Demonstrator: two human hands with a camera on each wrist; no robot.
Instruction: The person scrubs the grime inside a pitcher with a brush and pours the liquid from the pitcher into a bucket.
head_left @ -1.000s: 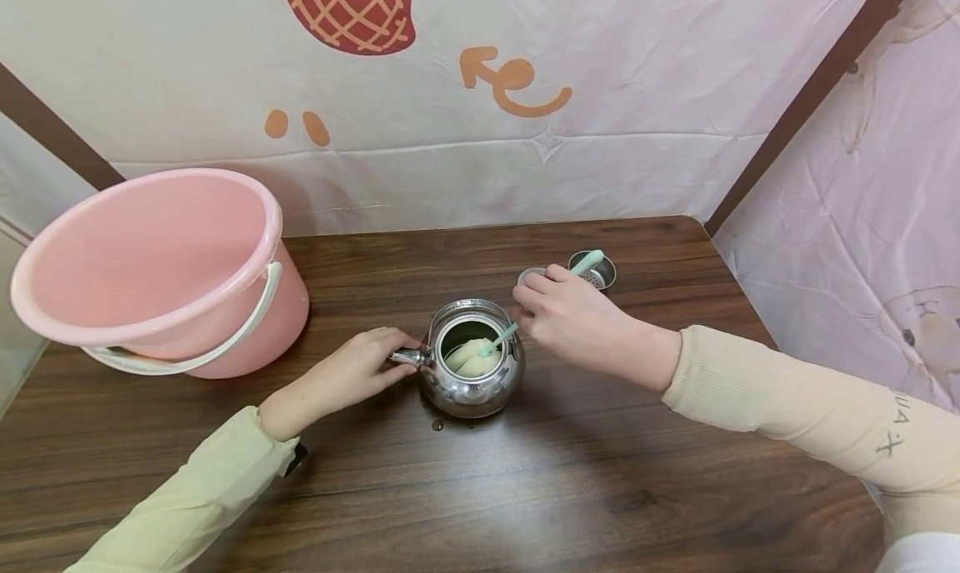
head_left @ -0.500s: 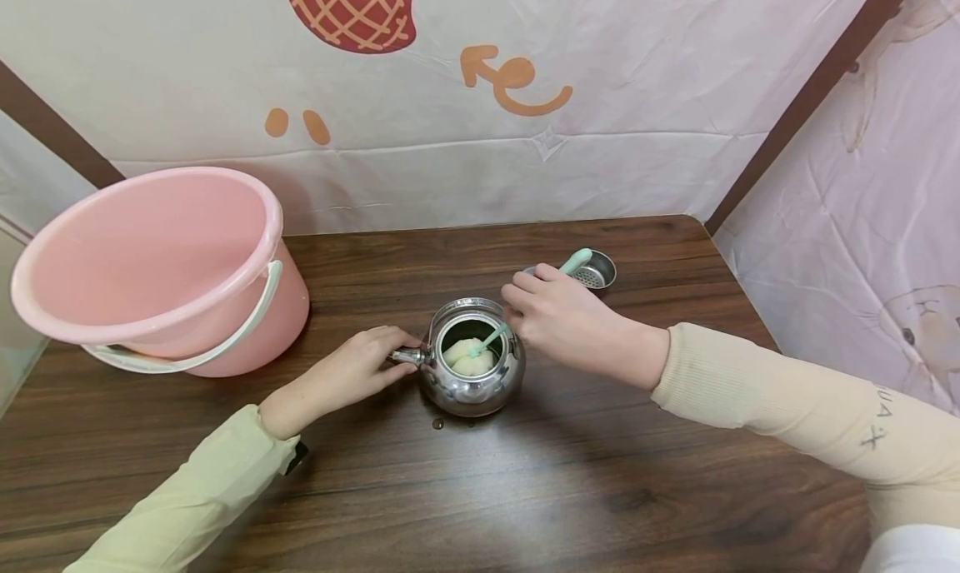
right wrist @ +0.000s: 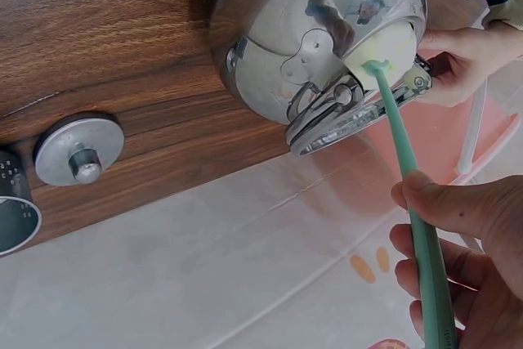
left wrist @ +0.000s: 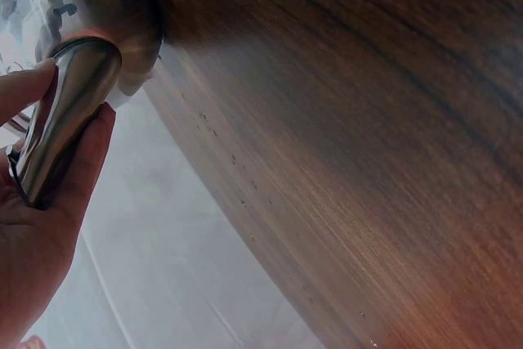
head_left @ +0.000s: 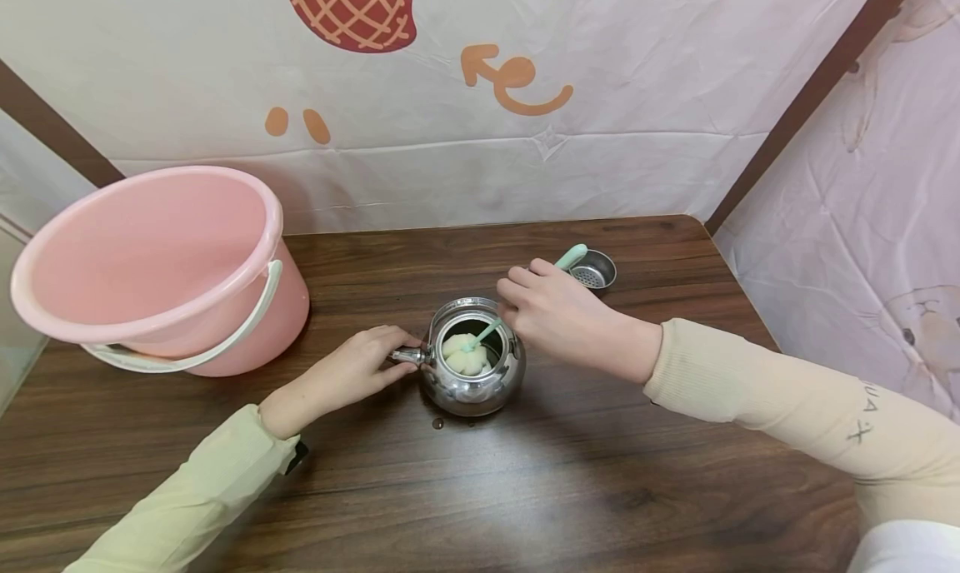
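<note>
While the left hand point(head_left: 362, 368) pinches the spout point(left wrist: 75, 91) of a steel kettle point(head_left: 468, 401) between thumb and fingers, the right hand point(head_left: 553, 316) grips a green-handled sponge brush point(right wrist: 400, 132), its thumb laid against it. The brush's pale sponge head point(head_left: 465, 358) sits inside the kettle's open mouth. The kettle stands upright on the desk point(head_left: 540, 506), with a lid point(right wrist: 64, 140) and a strainer point(head_left: 592, 270) just beside each other, beyond it to the right, and a pink bucket point(head_left: 251, 340) well apart at left.
</note>
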